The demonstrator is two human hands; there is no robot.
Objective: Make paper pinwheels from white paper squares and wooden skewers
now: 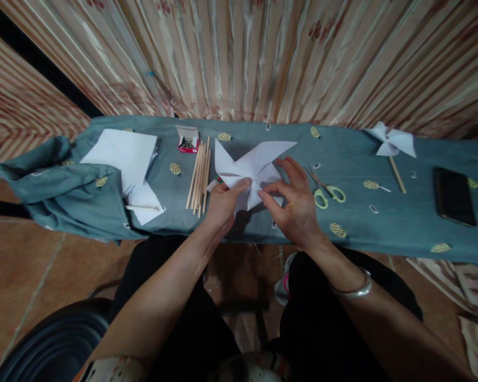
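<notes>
Pinwheel in hand; box print illegible

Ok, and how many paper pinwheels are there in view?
2. The first pinwheel is at the left hand and right hand; the second pinwheel, with a stick, lies left of the phone.

Black trousers are worn with a silver bangle.
</notes>
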